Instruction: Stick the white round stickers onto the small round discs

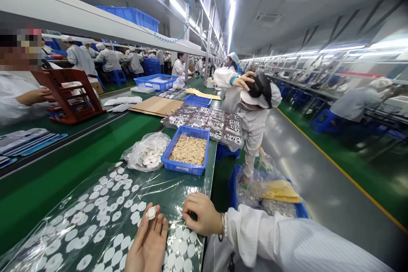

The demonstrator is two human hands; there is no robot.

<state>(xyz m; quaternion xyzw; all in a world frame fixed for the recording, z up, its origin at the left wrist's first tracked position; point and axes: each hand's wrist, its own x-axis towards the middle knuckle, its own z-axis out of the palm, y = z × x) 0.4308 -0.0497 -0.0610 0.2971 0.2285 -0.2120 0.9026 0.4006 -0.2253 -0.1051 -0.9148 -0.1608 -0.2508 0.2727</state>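
Note:
My left hand is turned palm up at the front of the bench, its fingers partly curled. A small round white disc with a ringed centre is held at its fingertips. To the right, my right hand hovers low over the bench edge with fingers curled in a pinch; anything between them is hidden. Under and around both hands, many flat white discs are spread on a clear plastic sheet. Beyond them stands a blue tray full of gold-coloured round pieces.
A clear bag of white pieces sits left of the tray. Behind are bagged parts and cardboard. At right, a co-worker bends over a floor crate. A green conveyor belt runs along the left.

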